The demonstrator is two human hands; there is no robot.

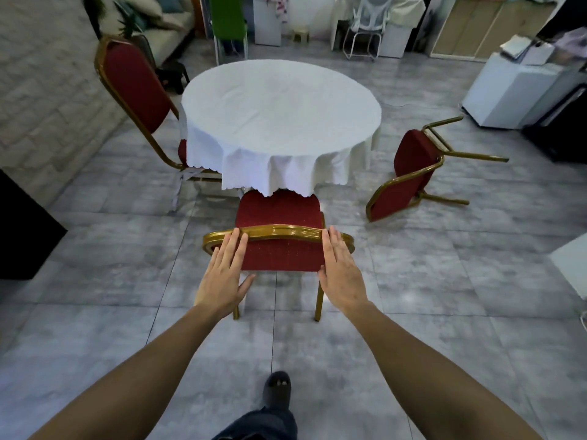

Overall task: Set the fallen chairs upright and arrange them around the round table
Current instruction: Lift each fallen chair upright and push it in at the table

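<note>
A round table (279, 106) under a white cloth stands in the middle of the room. A red chair with a gold frame (279, 246) is upright at the table's near side, its seat partly under the cloth. My left hand (227, 274) lies flat on the left part of its backrest, fingers apart. My right hand (341, 271) lies flat on the right part, fingertips at the gold top rail. A second red chair (136, 87) stands upright at the table's left. A third red chair (409, 176) lies on its side on the floor to the right.
A white cabinet (508, 90) stands at the right, a dark box (19, 230) at the left edge. A green chair (228, 23) and a white office chair (368, 23) stand at the back. Grey tiled floor (127, 312) spreads around me; my foot (278, 387) is below.
</note>
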